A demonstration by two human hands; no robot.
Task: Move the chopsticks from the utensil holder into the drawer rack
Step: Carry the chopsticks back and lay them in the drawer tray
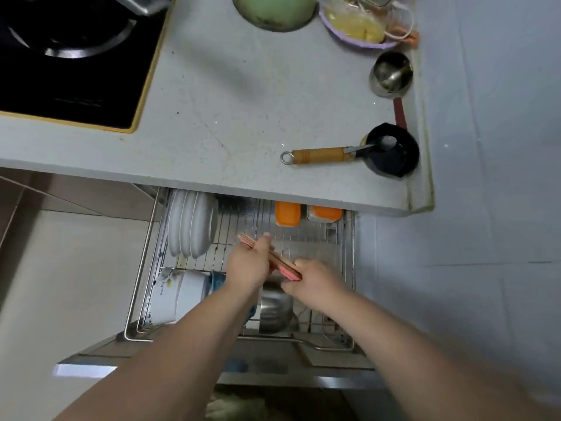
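A bundle of reddish-brown chopsticks (283, 264) lies slanted over the pulled-out wire drawer rack (315, 238), below the counter edge. My left hand (250, 265) grips the bundle near its far end, whose tips stick out past my fingers. My right hand (314, 282) holds the near end. Both hands hover above the rack's middle. A steel utensil holder (391, 74) stands empty-looking on the counter at the far right.
White plates (191, 223) stand upright in the rack's left side, with bowls (179, 294) in front and a steel pot (273, 311) under my wrists. Two orange-lidded boxes (288, 214) sit at the rack's back. A small black pan (390, 151) with wooden handle and a stove (66, 56) occupy the counter.
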